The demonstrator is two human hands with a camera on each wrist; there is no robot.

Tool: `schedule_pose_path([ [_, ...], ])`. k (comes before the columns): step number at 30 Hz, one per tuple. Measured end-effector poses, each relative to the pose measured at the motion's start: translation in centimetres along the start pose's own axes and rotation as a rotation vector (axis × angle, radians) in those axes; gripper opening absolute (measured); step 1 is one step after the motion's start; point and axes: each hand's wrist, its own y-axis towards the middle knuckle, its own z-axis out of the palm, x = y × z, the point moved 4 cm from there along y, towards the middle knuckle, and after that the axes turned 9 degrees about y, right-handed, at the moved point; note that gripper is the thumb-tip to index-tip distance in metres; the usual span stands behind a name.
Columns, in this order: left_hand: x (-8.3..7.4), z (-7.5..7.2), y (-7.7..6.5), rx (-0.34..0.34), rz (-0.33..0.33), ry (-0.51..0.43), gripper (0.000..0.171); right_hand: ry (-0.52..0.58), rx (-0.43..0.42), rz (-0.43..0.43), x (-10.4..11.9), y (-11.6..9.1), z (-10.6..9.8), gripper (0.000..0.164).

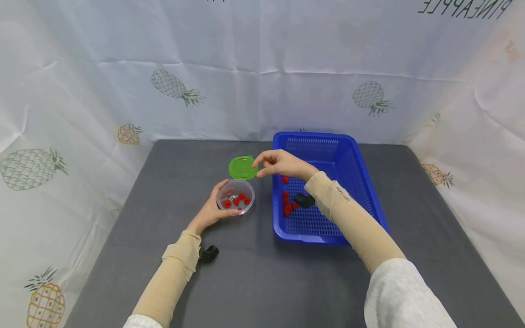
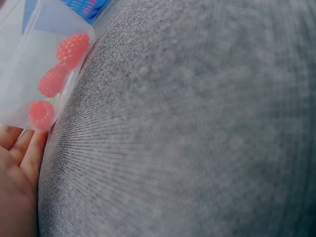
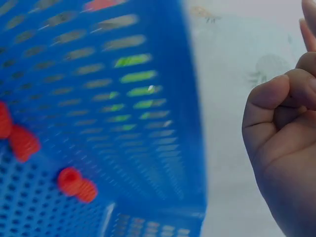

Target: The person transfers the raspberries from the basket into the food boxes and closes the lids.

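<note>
Nearest, at the bottom: pale grey cuffs (image 1: 406, 294), then tan arm sleeves (image 1: 352, 223) on both forearms. Beside the left wrist, a small black device (image 1: 209, 253) above the dark grey table (image 1: 246, 287). Ahead, the left hand (image 1: 210, 210), grasping a clear plastic tub (image 1: 243, 184), with thumb along the near side and fingers around the left. Just right of that palm, inside the tub, several red raspberries (image 1: 246, 200).

Under the right forearm, a blue slotted basket (image 1: 313, 238). Within, left of the right wrist, a cluster of more raspberries (image 1: 287, 207), plus red fruit close below the right hand (image 1: 285, 163). In the way: sleeve and second black device (image 1: 304, 200), across part of the basket.

Above the basket's left edge, that right hand, released, with fingers loosely bent and thumb and forefinger parted. At those fingertips, beyond the tub, a green lid (image 1: 242, 167); contact impossible to tell. Farthest, past both hands, a white pineapple-print curtain (image 1: 225, 45).
</note>
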Motion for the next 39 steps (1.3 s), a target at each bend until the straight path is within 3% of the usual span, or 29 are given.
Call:
schedule_pose_path([
  [11,0.1,-0.1,0.1,-0.003,0.02,-0.004,0.092,0.1,-0.088,0.012,-3.0,-1.9,-2.1,0.027],
  [27,0.2,0.0,0.2,0.003,0.013,0.0,0.091,0.113,-0.169,0.04,-8.8,-2.7,-4.7,0.045],
  [39,0.3,-0.1,0.2,0.003,0.011,0.001,0.093,0.124,-0.153,0.174,-11.4,-3.0,-5.4,0.053],
])
